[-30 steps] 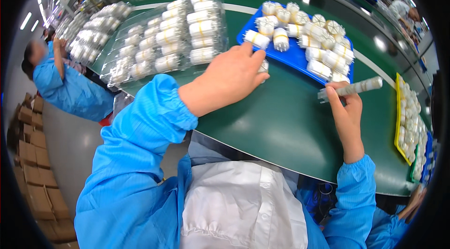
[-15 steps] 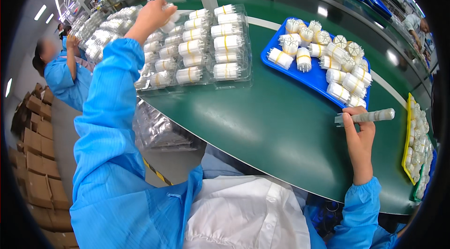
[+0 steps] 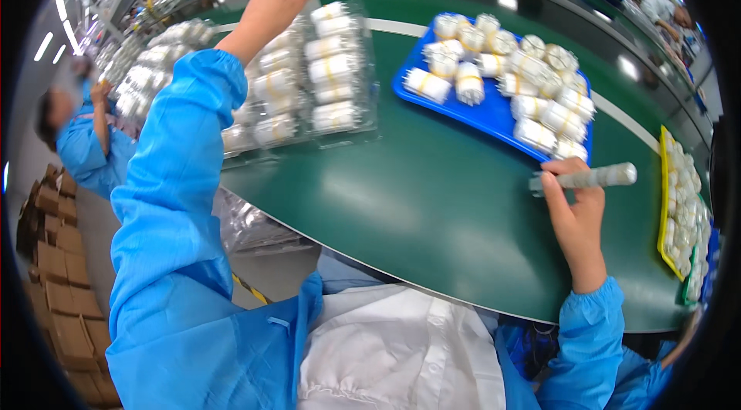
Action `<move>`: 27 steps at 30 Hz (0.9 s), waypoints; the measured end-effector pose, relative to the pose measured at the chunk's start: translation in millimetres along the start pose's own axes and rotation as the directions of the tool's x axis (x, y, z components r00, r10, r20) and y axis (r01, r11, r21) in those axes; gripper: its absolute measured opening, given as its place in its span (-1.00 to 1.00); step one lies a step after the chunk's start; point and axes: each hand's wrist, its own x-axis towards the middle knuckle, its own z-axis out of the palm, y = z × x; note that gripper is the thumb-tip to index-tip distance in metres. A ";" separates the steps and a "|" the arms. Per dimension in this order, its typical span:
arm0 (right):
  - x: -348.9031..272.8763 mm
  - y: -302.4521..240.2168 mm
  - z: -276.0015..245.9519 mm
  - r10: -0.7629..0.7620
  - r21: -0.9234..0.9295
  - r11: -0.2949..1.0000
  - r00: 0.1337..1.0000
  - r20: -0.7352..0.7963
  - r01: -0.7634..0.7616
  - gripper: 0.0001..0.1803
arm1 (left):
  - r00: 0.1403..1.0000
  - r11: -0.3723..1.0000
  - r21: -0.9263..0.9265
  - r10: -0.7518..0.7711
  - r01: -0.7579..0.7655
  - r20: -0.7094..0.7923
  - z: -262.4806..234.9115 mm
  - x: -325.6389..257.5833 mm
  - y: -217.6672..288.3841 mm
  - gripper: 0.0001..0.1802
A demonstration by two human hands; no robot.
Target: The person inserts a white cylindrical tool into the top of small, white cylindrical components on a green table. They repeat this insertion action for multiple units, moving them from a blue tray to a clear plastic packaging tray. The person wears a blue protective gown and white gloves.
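My right hand (image 3: 573, 213) rests on the green table (image 3: 432, 209) and grips a clear narrow tube (image 3: 590, 176) lying sideways, just in front of a blue tray (image 3: 478, 113) piled with white bundles (image 3: 525, 78) banded in yellow. My left hand (image 3: 270, 10) reaches far out to the upper left, past clear plastic packs (image 3: 309, 78) filled with the same white bundles. Its fingers are slightly curled and I see nothing in them. My blue sleeve covers part of the packs.
A yellow tray (image 3: 670, 209) of white pieces sits at the right table edge. More clear packs (image 3: 154, 78) lie to the far left. A person in blue (image 3: 81, 140) works at left, another at top right. Stacked cardboard boxes (image 3: 54, 256) stand on the floor.
My left hand left the blue tray, swung left and now stretches beyond the clear packs. My right hand stays put with the tube.
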 end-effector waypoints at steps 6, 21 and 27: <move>-2.6 -2.4 1.4 0.004 0.015 1.000 1.000 0.014 -0.004 -0.85 | 0.747 0.817 -0.278 0.575 -0.505 0.335 33.5 -56.0 149.7 -0.65; -5.6 5.1 3.1 -0.060 -0.019 0.998 0.998 -0.005 0.060 -0.76 | 0.801 0.871 -0.406 0.442 -0.277 0.403 23.5 -55.8 160.4 -0.61; -0.5 0.4 -5.4 0.012 0.113 0.994 0.995 -0.095 -0.001 -0.75 | 0.782 0.613 -0.627 0.623 -0.481 0.009 11.4 -119.0 244.6 -0.50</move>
